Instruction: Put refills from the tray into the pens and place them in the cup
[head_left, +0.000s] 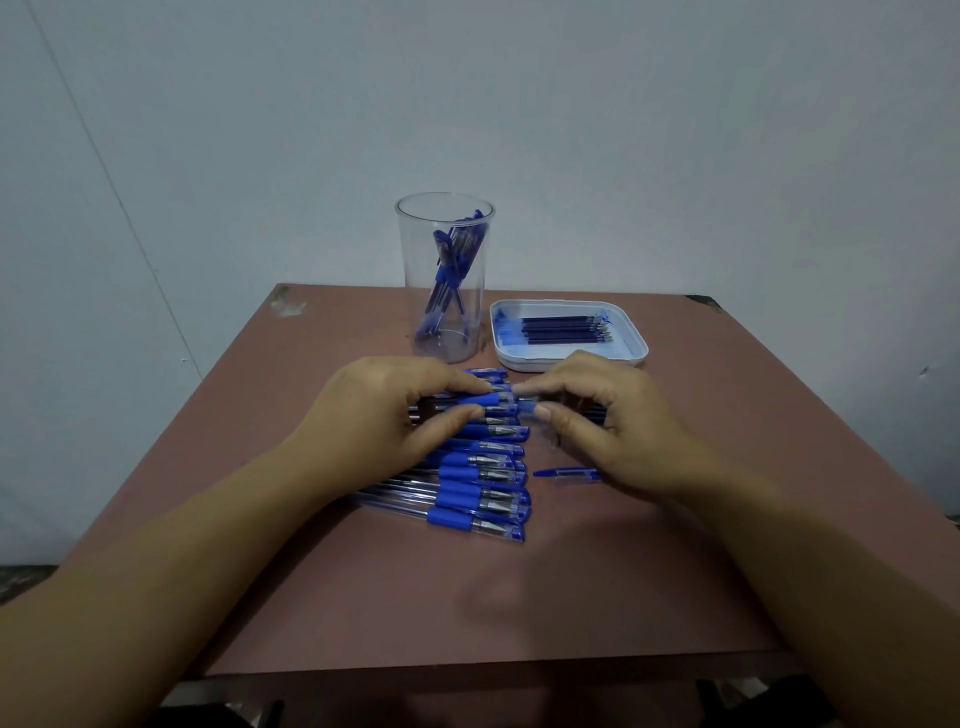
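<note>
A reddish-brown table (363, 597) fills the lower half of the view, set against a pale wall (675, 130). Both forearms reach in from the bottom corners and meet above the table's middle.

At the far edge stands a tall clear cup (445, 278), upright, with several blue pens leaning inside it. Just to its right, close but not touching, lies a shallow white tray (569, 360) with a row of dark refills (566, 330) lying side by side in it.

In front of the cup, a row of pens (478, 480) lies on the table, roughly parallel, their clear barrels pointing left and their blue grips and capped tips pointing right. The far end of the row sits under the hands.

The left hand (384, 415) hovers over the far pens, its thumb and first fingers pinching a pen (485, 400) at its blue grip. The right hand (608, 421) faces it, thumb and forefinger closed on something small and clear at that pen's tip end; motion blur hides whether it is a cap or a front piece. The other fingers of both hands curl loosely. The 2 hands nearly meet, fingertips just apart.

A single blue and clear pen cap (566, 473) lies alone on the table to the right of the row, just below the right hand and apart from the other pens.
</note>
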